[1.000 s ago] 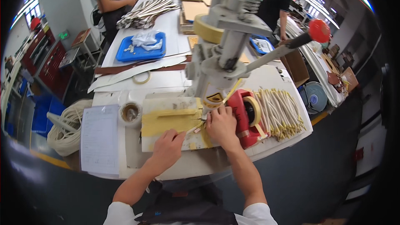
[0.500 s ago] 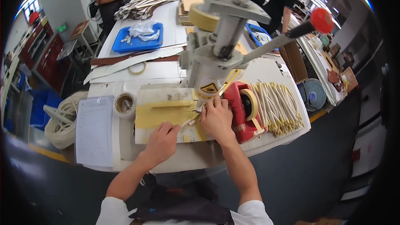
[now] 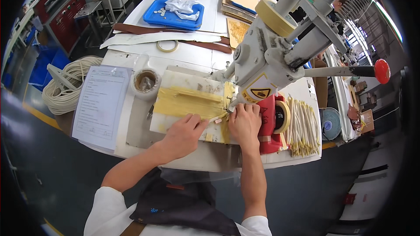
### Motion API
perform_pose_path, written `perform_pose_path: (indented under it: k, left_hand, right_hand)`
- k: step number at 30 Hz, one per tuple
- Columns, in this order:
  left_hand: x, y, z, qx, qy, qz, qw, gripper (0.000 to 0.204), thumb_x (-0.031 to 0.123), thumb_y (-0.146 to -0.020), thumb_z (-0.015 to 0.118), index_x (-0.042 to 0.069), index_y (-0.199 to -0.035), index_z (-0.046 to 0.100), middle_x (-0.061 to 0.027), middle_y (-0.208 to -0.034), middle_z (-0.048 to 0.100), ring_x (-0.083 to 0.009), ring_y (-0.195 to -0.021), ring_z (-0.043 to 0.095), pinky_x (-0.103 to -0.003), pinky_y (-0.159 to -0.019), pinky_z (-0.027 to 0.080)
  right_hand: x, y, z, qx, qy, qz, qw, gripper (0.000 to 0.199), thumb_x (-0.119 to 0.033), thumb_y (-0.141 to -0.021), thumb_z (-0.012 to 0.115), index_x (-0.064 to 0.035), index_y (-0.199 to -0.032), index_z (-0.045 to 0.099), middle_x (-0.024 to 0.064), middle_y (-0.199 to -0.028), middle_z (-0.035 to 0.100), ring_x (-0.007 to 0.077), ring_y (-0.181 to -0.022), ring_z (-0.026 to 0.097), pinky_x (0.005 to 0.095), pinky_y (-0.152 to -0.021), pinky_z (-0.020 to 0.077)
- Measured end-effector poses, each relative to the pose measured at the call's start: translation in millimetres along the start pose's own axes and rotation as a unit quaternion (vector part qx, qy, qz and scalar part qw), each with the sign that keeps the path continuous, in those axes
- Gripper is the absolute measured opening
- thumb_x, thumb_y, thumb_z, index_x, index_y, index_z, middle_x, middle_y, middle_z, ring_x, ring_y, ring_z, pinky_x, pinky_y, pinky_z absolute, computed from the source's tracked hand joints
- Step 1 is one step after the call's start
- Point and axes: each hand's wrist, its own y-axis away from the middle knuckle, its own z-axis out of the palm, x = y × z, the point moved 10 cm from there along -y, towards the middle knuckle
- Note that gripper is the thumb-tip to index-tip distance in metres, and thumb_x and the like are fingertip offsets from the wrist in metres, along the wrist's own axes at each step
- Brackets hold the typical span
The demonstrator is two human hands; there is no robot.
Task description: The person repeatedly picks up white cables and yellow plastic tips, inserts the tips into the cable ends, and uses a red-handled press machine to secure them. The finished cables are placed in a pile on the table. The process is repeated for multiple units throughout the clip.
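Observation:
A short white cord [image 3: 217, 117] lies over the white board [image 3: 164, 124], which has yellow tape across it. One end of the cord is pinched between the thumb and fingers of my left hand [image 3: 183, 134]. Close by, my right hand [image 3: 246, 124] has its fingers curled down at the foot of the grey hand press [image 3: 258, 67], where the cord's other end runs. My right fingertips and what they grip are partly hidden. Right beside that hand stands a red tape dispenser [image 3: 272, 124] with a roll of yellow tape.
Several yellow-tipped cords [image 3: 302, 126] lie bundled at the right. The press lever ends in a red knob [image 3: 382, 71]. On the left are a printed sheet [image 3: 100, 105], a clear tape roll [image 3: 145, 81] and a coil of cord [image 3: 65, 91]. A blue tray [image 3: 153, 16] sits farther back.
The whole view has shifted and tilted, so the press leans to the right. Both hands stay at the cord by the foot of the press, my left hand a little higher in view.

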Motion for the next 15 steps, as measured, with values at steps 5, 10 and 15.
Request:
perform_pose_path:
  k: [5,10,15]
  left_hand:
    - [1.7,-3.3,2.5,-0.011,-0.006,0.011,1.0,0.049,0.001,-0.074,0.063,-0.006,-0.122,0.063,-0.0122,-0.097,0.056,-0.027,-0.089,0.058,-0.036,-0.079,0.052]
    - [3.4,-4.9,2.5,-0.015,-0.012,0.02,1.0,0.052,0.002,-0.074,0.063,-0.006,-0.125,0.062,-0.0113,-0.097,0.056,-0.0259,-0.087,0.057,-0.035,-0.077,0.052]
    - [6.7,-7.5,0.1,-0.03,-0.034,0.026,0.999,0.053,0.004,-0.075,0.064,-0.004,-0.127,0.062,-0.0105,-0.097,0.057,-0.0244,-0.085,0.058,-0.035,-0.074,0.052]
  right_hand:
    - [3.4,0.9,1.7,-0.004,-0.008,0.007,1.0,0.021,-0.021,-0.09,0.063,-0.0018,-0.096,0.068,0.0176,-0.101,0.067,0.0373,-0.106,0.057,0.0503,-0.087,0.0505]
    - [4.2,2.7,5.4,-0.006,0.005,-0.005,1.0,0.02,-0.022,-0.09,0.064,-0.0049,-0.098,0.069,0.0152,-0.107,0.063,0.0359,-0.105,0.057,0.0505,-0.082,0.0518]
    - [0.9,0.5,2.3,-0.009,0.01,0.003,1.0,0.021,-0.023,-0.091,0.063,-0.0032,-0.097,0.069,0.016,-0.101,0.067,0.0367,-0.105,0.057,0.0501,-0.086,0.0507]
